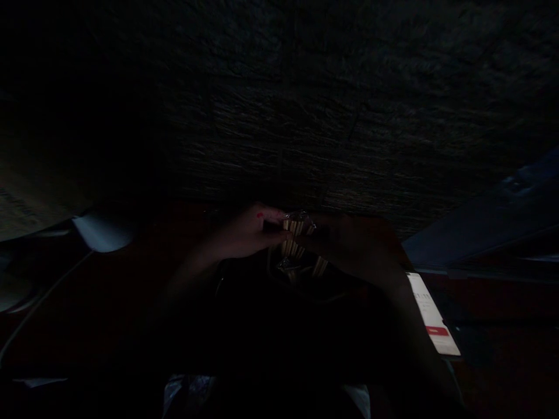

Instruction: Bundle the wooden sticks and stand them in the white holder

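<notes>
Super dark shot, so bear with me, but the main thing is a bundle of thin pale sticks (293,233) held up over the middle of the table (166,256), roughly upright with a slight lean. There's some shiny clear wrap (301,215) around the top end. The left hand (251,234) has it pinched, thumb across the front and fingers round the back, and there's a small red spot near the base of the fingers. The right hand (345,241) comes in from the other side with its thumb up against the sticks, but it's so deep in shadow I can't tell how firmly it's closed. Just below the hands are a few loose-looking sticks (320,266) and another crinkly shiny bit (286,266), with a faint curved rim (334,299) around them, maybe a dark container, too murky to be sure. Off by the right forearm there's a phone (433,314) with its screen lit, mostly white with a red bar. Over on the left sits a pale object (105,231) with a thin cable (48,294) running down from it, and a rough, textured wall (279,116) fills the background.
</notes>
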`<state>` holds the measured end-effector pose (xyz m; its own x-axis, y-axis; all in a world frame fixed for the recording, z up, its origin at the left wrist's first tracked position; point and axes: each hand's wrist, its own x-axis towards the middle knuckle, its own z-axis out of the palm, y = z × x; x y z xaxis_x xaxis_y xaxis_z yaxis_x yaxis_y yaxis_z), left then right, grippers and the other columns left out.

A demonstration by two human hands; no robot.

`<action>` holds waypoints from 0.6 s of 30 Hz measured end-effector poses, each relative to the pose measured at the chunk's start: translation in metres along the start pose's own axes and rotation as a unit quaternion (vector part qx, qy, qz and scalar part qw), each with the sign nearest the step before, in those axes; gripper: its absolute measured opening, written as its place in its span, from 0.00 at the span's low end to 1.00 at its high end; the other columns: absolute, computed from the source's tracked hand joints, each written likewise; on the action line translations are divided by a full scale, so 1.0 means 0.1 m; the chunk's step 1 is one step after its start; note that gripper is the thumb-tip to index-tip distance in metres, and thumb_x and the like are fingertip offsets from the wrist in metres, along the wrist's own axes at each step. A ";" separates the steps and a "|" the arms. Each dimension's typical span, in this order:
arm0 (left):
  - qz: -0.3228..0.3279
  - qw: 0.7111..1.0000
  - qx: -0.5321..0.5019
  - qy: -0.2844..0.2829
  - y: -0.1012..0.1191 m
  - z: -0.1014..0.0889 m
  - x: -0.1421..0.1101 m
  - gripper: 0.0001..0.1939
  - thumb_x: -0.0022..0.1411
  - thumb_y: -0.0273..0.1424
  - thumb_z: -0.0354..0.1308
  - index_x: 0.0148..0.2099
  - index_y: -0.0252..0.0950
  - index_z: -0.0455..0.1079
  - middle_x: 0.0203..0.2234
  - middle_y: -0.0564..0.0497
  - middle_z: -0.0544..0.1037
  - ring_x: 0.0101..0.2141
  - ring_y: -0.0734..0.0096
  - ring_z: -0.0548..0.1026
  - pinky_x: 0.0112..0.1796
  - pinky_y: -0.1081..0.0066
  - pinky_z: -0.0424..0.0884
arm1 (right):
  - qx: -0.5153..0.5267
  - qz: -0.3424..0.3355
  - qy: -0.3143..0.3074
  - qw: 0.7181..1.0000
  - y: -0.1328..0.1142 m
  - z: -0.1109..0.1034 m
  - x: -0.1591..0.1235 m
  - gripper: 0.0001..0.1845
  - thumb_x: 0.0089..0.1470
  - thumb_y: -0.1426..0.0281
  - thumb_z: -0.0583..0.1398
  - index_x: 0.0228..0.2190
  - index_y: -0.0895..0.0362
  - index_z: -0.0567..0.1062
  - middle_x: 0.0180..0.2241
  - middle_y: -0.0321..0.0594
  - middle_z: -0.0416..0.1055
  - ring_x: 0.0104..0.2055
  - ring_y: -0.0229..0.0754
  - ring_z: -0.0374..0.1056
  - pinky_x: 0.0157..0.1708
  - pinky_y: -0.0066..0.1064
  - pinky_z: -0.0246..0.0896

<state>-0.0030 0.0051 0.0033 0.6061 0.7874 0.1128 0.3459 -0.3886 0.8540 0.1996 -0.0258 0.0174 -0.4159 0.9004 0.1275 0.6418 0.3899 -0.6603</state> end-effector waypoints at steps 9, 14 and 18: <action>0.003 0.999 0.041 -0.012 0.01 0.00 -0.01 0.10 0.60 0.30 0.58 0.43 0.34 0.77 0.35 0.51 0.82 0.36 0.68 0.79 0.35 0.72 0.72 | -0.057 -0.006 0.034 0.998 -0.13 -0.14 -0.09 0.11 0.53 0.68 0.63 0.40 0.49 0.80 0.35 0.36 0.80 0.36 0.45 0.75 0.33 0.31 0.67; -0.007 0.999 0.041 -0.011 0.02 0.02 0.00 0.09 0.60 0.31 0.58 0.40 0.33 0.76 0.36 0.50 0.82 0.37 0.66 0.79 0.37 0.71 0.72 | -0.067 -0.012 0.044 0.997 -0.10 -0.12 -0.08 0.14 0.53 0.73 0.62 0.42 0.50 0.79 0.40 0.37 0.79 0.39 0.44 0.75 0.38 0.33 0.67; 0.004 1.000 0.023 -0.006 0.03 0.05 0.00 0.11 0.61 0.30 0.57 0.44 0.34 0.76 0.38 0.50 0.82 0.38 0.67 0.79 0.39 0.70 0.72 | -0.069 -0.013 0.066 0.995 -0.08 -0.09 -0.06 0.14 0.53 0.73 0.63 0.42 0.51 0.79 0.40 0.38 0.80 0.40 0.44 0.75 0.38 0.33 0.68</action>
<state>0.0019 0.0019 0.0034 0.6179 0.7781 0.1126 0.3729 -0.4162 0.8293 0.2029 -0.0329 0.0288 -0.3510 0.9034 0.2462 0.7181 0.4285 -0.5484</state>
